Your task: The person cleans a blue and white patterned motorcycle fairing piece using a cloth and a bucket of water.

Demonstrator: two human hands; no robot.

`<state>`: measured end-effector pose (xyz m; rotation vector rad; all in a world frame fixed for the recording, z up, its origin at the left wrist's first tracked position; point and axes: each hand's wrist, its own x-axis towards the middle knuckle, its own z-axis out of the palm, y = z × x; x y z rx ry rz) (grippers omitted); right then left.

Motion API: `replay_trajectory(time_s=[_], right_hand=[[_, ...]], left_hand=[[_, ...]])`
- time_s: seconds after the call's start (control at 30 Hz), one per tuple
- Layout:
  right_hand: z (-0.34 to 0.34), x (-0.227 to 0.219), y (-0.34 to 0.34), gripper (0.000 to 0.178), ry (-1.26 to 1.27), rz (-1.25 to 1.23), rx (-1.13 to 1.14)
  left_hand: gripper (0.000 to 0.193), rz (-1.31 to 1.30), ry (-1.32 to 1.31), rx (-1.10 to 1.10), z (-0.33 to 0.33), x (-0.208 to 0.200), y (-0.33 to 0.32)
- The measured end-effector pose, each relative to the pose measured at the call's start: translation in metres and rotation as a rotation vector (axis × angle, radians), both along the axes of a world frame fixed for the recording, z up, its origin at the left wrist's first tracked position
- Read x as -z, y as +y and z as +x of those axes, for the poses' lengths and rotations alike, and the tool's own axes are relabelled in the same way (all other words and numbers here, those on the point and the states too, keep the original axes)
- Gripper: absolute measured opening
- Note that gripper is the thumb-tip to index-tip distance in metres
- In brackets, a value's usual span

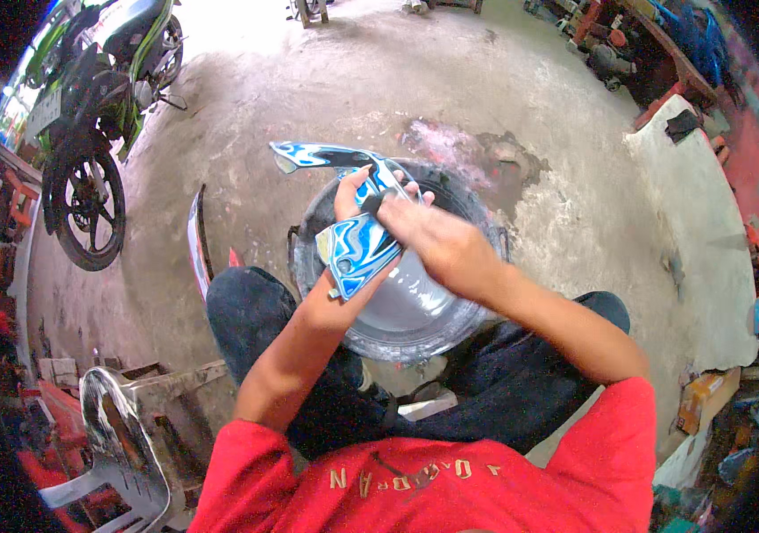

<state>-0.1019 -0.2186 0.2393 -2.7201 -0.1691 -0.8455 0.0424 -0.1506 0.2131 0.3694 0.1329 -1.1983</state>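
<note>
Left hand (349, 195) clasps long, curved, blue-white-black plastic-looking panel (357, 253) above round grey basin (402, 349), towards basin's eleven o'clock; right hand (440, 242) (motion-blurred) pinches small black block (377, 203) against it. Panel likely light, stiff, slippery if wet; best held mid-section, sparing thin ten-o'clock tip.

Two hands (446, 244) — one blue-patterned panel (357, 249), one dark pad (376, 203), one basin (388, 350) — one plastic chair (142, 478), at least one motorcycle (113, 98).
</note>
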Motion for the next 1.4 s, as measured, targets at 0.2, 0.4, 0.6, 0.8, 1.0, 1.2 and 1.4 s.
replay_trajectory(time_s=[0.2, 0.4, 0.6, 0.8, 1.0, 1.2, 1.4], right_hand=[[-0.012, -0.016, 0.048, 0.044, -0.13, -0.097, -0.334], [0.0, -0.002, 0.02, 0.045, 0.046, 0.152, -0.036], [-0.007, 0.003, 0.017, 0.046, 0.028, 0.184, -0.146], [-0.014, -0.013, 0.051, 0.053, -0.003, 0.192, -0.232], [0.004, 0.001, 0.009, 0.054, 0.127, 0.372, 0.04], [-0.012, -0.007, 0.029, 0.048, 0.002, 0.275, -0.183], [-0.015, -0.017, 0.042, 0.051, 0.031, 0.228, -0.184]], left_hand=[[0.048, -0.048, 0.011, 0.204, 0.005, 0.0, 0.008], [0.043, 0.09, 0.006, 0.069, 0.002, -0.004, 0.013], [0.036, 0.025, -0.047, 0.035, -0.003, -0.003, 0.006], [0.037, 0.055, -0.033, -0.036, 0.001, 0.002, 0.003], [0.044, 0.093, -0.132, -0.115, -0.002, 0.002, 0.004], [0.042, 0.037, -0.072, -0.078, -0.002, 0.0, 0.005], [0.045, -0.017, -0.12, -0.121, 0.005, 0.004, 0.007]])
